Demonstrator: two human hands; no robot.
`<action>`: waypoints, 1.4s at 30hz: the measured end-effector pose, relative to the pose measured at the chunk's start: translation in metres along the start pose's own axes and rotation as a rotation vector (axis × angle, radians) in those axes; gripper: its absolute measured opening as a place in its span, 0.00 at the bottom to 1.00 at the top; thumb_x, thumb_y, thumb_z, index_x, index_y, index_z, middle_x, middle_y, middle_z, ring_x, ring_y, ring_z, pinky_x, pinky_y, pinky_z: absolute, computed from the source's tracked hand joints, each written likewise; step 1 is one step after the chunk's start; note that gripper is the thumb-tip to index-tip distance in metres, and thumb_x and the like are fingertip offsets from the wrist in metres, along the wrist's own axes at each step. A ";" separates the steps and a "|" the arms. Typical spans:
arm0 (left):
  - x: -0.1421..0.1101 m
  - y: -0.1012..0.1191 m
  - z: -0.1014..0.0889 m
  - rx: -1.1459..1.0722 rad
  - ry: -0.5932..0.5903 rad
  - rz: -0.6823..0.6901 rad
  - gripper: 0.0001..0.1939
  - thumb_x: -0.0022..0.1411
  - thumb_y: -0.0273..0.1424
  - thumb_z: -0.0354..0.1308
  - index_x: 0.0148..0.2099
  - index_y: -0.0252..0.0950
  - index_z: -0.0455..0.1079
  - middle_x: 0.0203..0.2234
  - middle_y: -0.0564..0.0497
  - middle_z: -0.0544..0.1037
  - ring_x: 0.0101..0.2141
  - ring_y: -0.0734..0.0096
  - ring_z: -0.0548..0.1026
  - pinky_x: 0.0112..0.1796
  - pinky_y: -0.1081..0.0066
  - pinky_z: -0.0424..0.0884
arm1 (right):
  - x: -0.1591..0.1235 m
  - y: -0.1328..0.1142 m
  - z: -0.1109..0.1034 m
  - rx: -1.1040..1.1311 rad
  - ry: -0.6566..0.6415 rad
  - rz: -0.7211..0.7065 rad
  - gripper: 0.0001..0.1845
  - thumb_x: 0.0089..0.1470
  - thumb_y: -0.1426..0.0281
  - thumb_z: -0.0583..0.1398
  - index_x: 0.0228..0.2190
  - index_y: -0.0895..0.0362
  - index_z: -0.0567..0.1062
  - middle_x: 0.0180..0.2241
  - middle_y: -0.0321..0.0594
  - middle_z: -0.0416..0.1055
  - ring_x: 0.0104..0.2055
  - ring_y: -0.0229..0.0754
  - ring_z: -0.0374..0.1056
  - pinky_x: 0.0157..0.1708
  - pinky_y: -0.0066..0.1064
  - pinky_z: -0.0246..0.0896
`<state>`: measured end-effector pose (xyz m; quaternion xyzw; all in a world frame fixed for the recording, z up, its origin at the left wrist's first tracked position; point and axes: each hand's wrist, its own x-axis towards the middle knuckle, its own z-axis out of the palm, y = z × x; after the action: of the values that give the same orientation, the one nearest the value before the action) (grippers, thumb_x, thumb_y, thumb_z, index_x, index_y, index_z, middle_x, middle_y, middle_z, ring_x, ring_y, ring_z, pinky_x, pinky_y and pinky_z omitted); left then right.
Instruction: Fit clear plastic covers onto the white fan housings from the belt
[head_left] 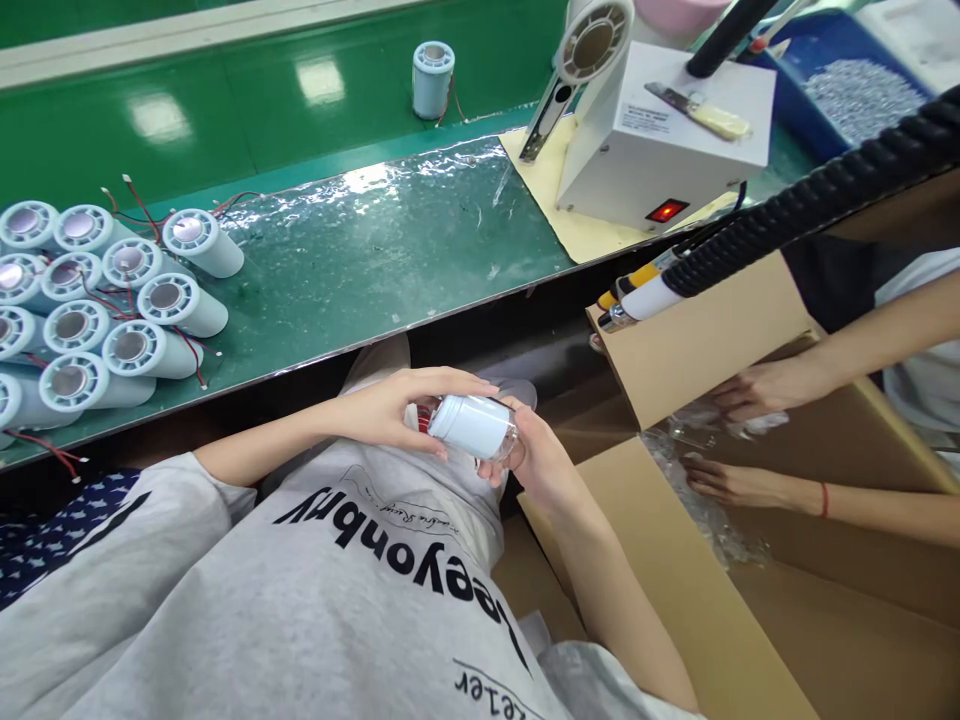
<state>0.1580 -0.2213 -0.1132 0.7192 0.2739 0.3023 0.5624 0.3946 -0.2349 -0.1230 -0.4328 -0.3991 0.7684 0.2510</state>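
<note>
Above my lap, a light blue cylindrical motor unit (474, 424) lies tilted between my two hands. My left hand (401, 405) is curled about its left end, thumb below and fingers over the top, close to red wiring and a white connector. My right hand (536, 455) grips the right end, where clear plastic shows around the body. Part of that end is hidden by my fingers. On the bench to the left stand several matching motor units (79, 325) with red and black wires, packed close together.
A white machine (660, 140) with a lit red switch stands on the bench, a knife (701, 110) on top. One motor unit (433, 80) stands on the green belt. At right, a co-worker's hands (765, 430) reach into a cardboard box (847, 600). A black ribbed hose (810, 200) crosses above.
</note>
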 end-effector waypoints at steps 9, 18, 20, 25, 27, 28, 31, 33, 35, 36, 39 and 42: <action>0.006 -0.008 0.001 -0.155 0.025 -0.104 0.42 0.54 0.34 0.75 0.69 0.45 0.66 0.66 0.40 0.70 0.64 0.51 0.71 0.59 0.59 0.73 | 0.005 0.005 0.000 0.098 0.025 0.004 0.36 0.47 0.35 0.63 0.36 0.54 0.67 0.22 0.34 0.75 0.18 0.38 0.70 0.14 0.25 0.64; 0.042 -0.014 0.001 -0.087 -0.089 -0.023 0.35 0.54 0.33 0.74 0.63 0.43 0.72 0.63 0.40 0.73 0.62 0.50 0.71 0.56 0.60 0.75 | 0.001 0.002 -0.016 0.198 0.052 0.088 0.39 0.54 0.33 0.56 0.31 0.59 0.73 0.18 0.41 0.73 0.14 0.36 0.65 0.10 0.22 0.59; 0.042 -0.008 0.004 -0.062 -0.097 -0.021 0.33 0.56 0.33 0.73 0.63 0.43 0.73 0.60 0.40 0.74 0.59 0.53 0.74 0.51 0.63 0.77 | -0.004 0.002 -0.017 0.182 0.009 0.146 0.41 0.57 0.33 0.51 0.29 0.60 0.74 0.18 0.42 0.72 0.13 0.36 0.65 0.09 0.22 0.58; 0.034 0.008 0.011 -0.087 -0.015 -0.153 0.32 0.56 0.31 0.70 0.63 0.40 0.71 0.58 0.41 0.75 0.52 0.59 0.78 0.43 0.68 0.79 | -0.013 0.011 -0.022 -0.065 0.034 -0.057 0.46 0.55 0.29 0.47 0.39 0.59 0.75 0.25 0.45 0.76 0.20 0.42 0.72 0.17 0.29 0.70; 0.030 0.010 0.012 -0.147 0.016 -0.244 0.34 0.56 0.32 0.71 0.65 0.40 0.69 0.55 0.41 0.77 0.45 0.63 0.80 0.39 0.71 0.78 | -0.014 0.014 -0.026 -0.297 0.153 -0.400 0.44 0.55 0.32 0.55 0.53 0.57 0.71 0.45 0.53 0.80 0.38 0.50 0.80 0.33 0.38 0.80; 0.028 0.010 0.012 -0.184 0.025 -0.283 0.35 0.56 0.33 0.71 0.66 0.39 0.68 0.52 0.42 0.78 0.41 0.66 0.80 0.37 0.72 0.78 | -0.014 0.015 -0.028 -0.440 0.189 -0.589 0.42 0.56 0.37 0.60 0.59 0.54 0.68 0.55 0.54 0.75 0.49 0.54 0.78 0.43 0.43 0.80; 0.022 0.007 0.011 -0.267 0.030 -0.338 0.36 0.59 0.36 0.71 0.68 0.39 0.66 0.45 0.44 0.81 0.35 0.70 0.80 0.34 0.73 0.76 | -0.014 0.015 -0.034 -0.819 0.164 -1.013 0.31 0.63 0.64 0.66 0.64 0.43 0.65 0.67 0.46 0.63 0.66 0.55 0.66 0.60 0.52 0.71; 0.020 0.006 0.008 -0.270 0.026 -0.307 0.37 0.58 0.36 0.72 0.68 0.40 0.66 0.47 0.44 0.81 0.37 0.68 0.81 0.36 0.72 0.77 | -0.014 0.012 -0.034 -0.881 0.121 -1.064 0.31 0.64 0.74 0.63 0.63 0.40 0.67 0.65 0.43 0.67 0.65 0.53 0.68 0.61 0.51 0.70; 0.019 0.005 0.006 -0.235 0.011 -0.238 0.39 0.55 0.34 0.74 0.67 0.43 0.68 0.55 0.42 0.79 0.47 0.61 0.81 0.43 0.68 0.79 | -0.016 0.011 -0.033 -0.748 0.089 -0.916 0.31 0.63 0.70 0.65 0.64 0.42 0.67 0.62 0.44 0.71 0.62 0.52 0.71 0.58 0.46 0.73; 0.019 0.006 0.004 -0.215 -0.003 -0.199 0.39 0.54 0.33 0.74 0.67 0.44 0.69 0.59 0.42 0.76 0.53 0.58 0.79 0.47 0.66 0.78 | -0.018 0.011 -0.032 -0.639 0.075 -0.810 0.31 0.63 0.66 0.66 0.64 0.43 0.67 0.61 0.44 0.73 0.60 0.52 0.73 0.56 0.44 0.75; 0.019 0.008 0.003 -0.216 -0.052 -0.161 0.36 0.57 0.31 0.72 0.66 0.46 0.69 0.65 0.42 0.70 0.61 0.55 0.74 0.55 0.62 0.76 | -0.023 0.013 -0.029 -0.339 0.053 -0.543 0.28 0.62 0.57 0.66 0.61 0.45 0.72 0.55 0.43 0.77 0.52 0.50 0.77 0.46 0.39 0.79; 0.017 0.008 0.002 -0.302 -0.082 -0.238 0.37 0.60 0.31 0.70 0.69 0.46 0.65 0.64 0.41 0.72 0.56 0.57 0.78 0.54 0.60 0.77 | -0.028 0.014 -0.029 -0.277 0.099 -0.411 0.24 0.58 0.61 0.70 0.56 0.44 0.78 0.51 0.41 0.79 0.45 0.48 0.79 0.44 0.39 0.78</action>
<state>0.1714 -0.2115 -0.1034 0.6008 0.2854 0.2419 0.7065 0.4337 -0.2521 -0.1307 -0.4102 -0.5674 0.6170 0.3594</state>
